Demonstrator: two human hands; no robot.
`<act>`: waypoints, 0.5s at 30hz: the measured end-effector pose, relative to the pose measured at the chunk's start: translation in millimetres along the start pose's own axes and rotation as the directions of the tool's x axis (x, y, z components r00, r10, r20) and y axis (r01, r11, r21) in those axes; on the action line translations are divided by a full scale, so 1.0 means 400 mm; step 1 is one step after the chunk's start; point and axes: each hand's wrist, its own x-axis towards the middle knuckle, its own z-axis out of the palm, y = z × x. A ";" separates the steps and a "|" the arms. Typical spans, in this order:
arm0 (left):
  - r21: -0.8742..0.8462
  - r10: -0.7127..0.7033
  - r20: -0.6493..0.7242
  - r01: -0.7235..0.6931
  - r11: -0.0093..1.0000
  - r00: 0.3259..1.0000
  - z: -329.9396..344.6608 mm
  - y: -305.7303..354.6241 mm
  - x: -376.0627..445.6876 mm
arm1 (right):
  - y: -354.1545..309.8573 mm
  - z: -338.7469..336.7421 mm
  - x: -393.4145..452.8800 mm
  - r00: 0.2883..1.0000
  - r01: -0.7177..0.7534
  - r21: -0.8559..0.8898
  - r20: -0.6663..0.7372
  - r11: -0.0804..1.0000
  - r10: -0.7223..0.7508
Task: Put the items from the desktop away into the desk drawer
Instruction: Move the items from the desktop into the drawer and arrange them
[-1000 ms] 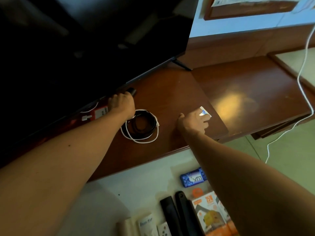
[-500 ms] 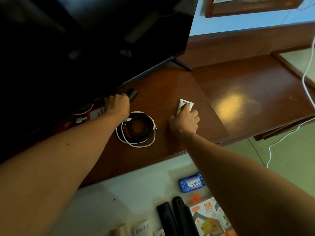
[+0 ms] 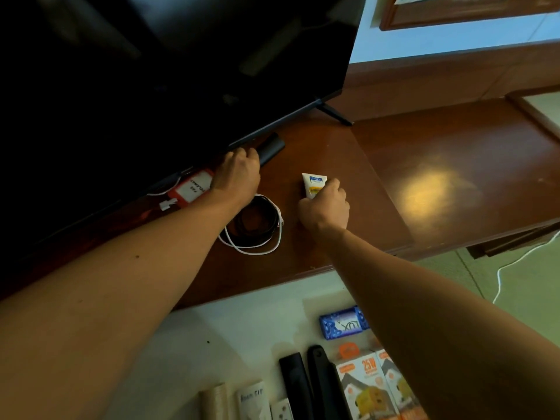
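On the dark wooden desktop (image 3: 339, 147), my right hand (image 3: 325, 206) grips a small white tube (image 3: 313, 182) with a blue and yellow label, its flat end pointing away from me. My left hand (image 3: 238, 174) is closed around the near end of a black cylinder (image 3: 271, 148) lying under the TV's lower edge. A coil of black and white cables (image 3: 253, 224) lies between my two forearms. A red and white tag (image 3: 191, 186) sits left of my left hand. Below the desk edge, the open drawer (image 3: 230, 334) with a pale bottom holds several items.
A large black TV (image 3: 169, 71) on a stand leg (image 3: 335, 113) overhangs the back of the desk. The drawer holds a blue soap box (image 3: 342, 324), two black remotes (image 3: 309, 386), orange charger boxes (image 3: 369, 386) and small white packs (image 3: 253, 400). A white cable (image 3: 512, 265) trails on the green floor at right.
My right hand slid left and away from the desk's right edge with the tube in it. My left hand shifted up from the cable coil onto the black cylinder.
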 end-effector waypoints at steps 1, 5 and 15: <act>-0.022 -0.012 -0.008 0.012 1.000 1.000 -0.010 0.003 -0.011 | -0.005 0.002 -0.006 1.000 0.007 0.007 0.005 1.000 -0.007; -0.111 -0.089 -0.065 0.081 0.990 0.994 -0.049 -0.007 -0.085 | -0.029 0.011 -0.045 1.000 0.027 0.046 0.004 0.999 -0.027; -0.302 -0.199 -0.081 0.166 0.939 0.977 -0.124 -0.119 -0.414 | -0.061 0.097 -0.332 0.998 0.051 0.039 0.035 0.998 -0.053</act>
